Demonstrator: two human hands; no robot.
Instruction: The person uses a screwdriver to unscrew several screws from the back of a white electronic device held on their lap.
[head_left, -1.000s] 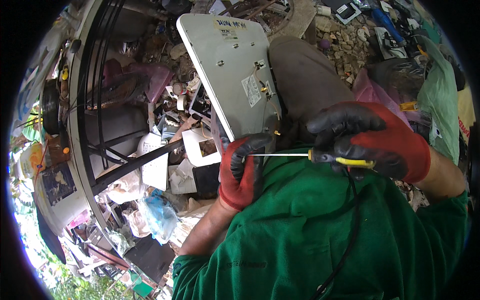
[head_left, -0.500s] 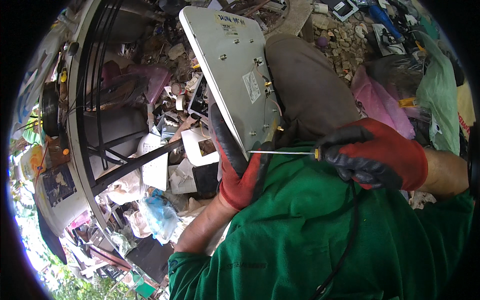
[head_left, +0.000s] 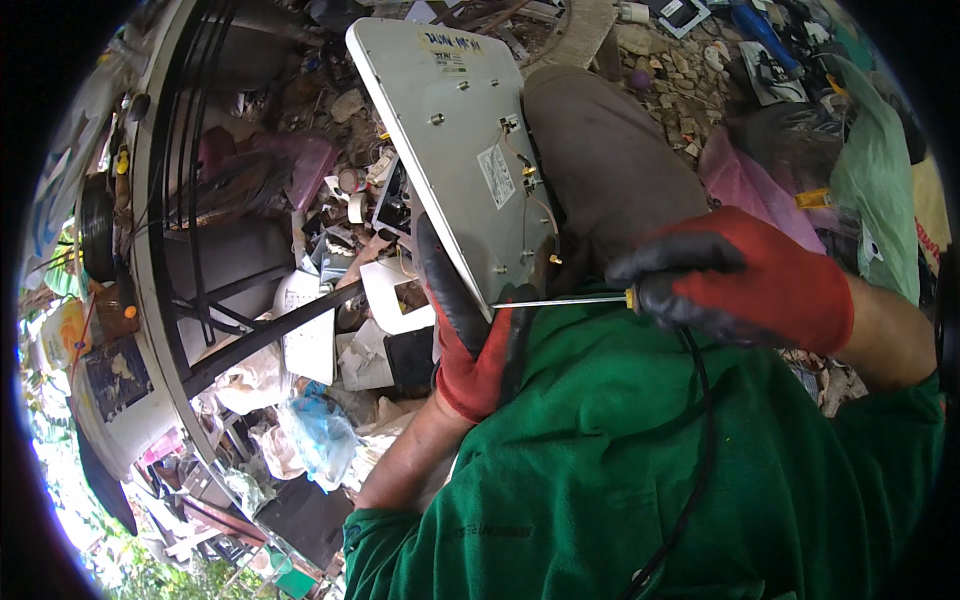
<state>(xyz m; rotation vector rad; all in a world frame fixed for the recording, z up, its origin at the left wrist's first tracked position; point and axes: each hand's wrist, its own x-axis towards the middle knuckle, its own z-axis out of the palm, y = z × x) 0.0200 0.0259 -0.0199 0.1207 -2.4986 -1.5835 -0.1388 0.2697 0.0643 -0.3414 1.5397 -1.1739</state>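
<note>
A flat grey-white panel [head_left: 440, 160], with a paper label, small metal studs and short cables with gold connectors on its face, leans against my leg. My left hand [head_left: 470, 345], in a red and black glove, grips its near lower corner, fingers behind the left edge and thumb at the bottom. My right hand [head_left: 740, 285], gloved alike, is closed round the handle of a screwdriver [head_left: 570, 301]. The handle is mostly hidden; a bit of yellow shows at its front. The thin metal shaft points left, its tip at the panel's lower corner beside my left thumb.
A black metal frame [head_left: 270, 340] stands at the left. Scrap parts, a white plastic frame [head_left: 395, 300] and plastic bags [head_left: 320, 430] lie around it. Stony ground [head_left: 650, 80], a pink bag [head_left: 750, 190] and a green bag [head_left: 870, 180] are at the right.
The panel has shifted slightly left. My right hand has turned a little about the screwdriver handle and moved slightly up; the tip stays at the panel's corner.
</note>
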